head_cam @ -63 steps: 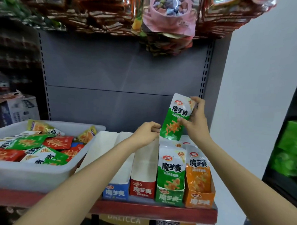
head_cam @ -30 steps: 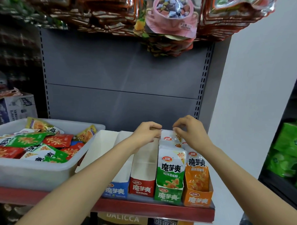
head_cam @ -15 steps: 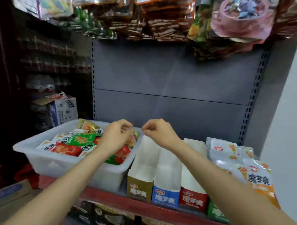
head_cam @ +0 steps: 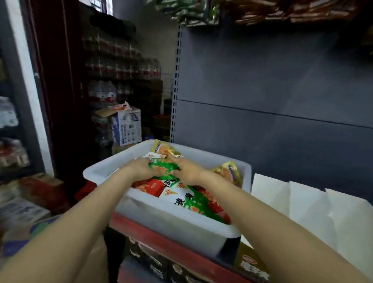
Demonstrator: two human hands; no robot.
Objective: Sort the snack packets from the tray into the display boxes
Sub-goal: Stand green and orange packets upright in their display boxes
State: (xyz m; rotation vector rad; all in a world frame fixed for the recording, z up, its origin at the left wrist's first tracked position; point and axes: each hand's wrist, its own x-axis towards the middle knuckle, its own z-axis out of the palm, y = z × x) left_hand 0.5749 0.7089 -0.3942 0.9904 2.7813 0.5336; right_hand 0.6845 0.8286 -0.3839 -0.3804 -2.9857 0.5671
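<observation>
A white plastic tray (head_cam: 170, 223) on the red shelf holds several snack packets in green, red and yellow. Both of my hands are inside it, over the far half. My left hand (head_cam: 141, 168) and my right hand (head_cam: 187, 171) meet on a green packet (head_cam: 162, 168), fingers curled onto it from either side. A red packet (head_cam: 149, 185) and a green-and-white one (head_cam: 192, 202) lie nearer me. To the right of the tray stand white display boxes (head_cam: 305, 211), seen from above and behind; their contents are hidden.
The grey shelf back panel (head_cam: 278, 102) rises behind the tray. Bagged goods (head_cam: 260, 8) hang overhead. A cardboard box (head_cam: 127, 126) and stacked bottle packs sit to the left rear. Cartons lie on the floor at the lower left.
The green packet I held went into the green display box. My view swung left, and both hands moved from the boxes into the tray, closing on a green packet.
</observation>
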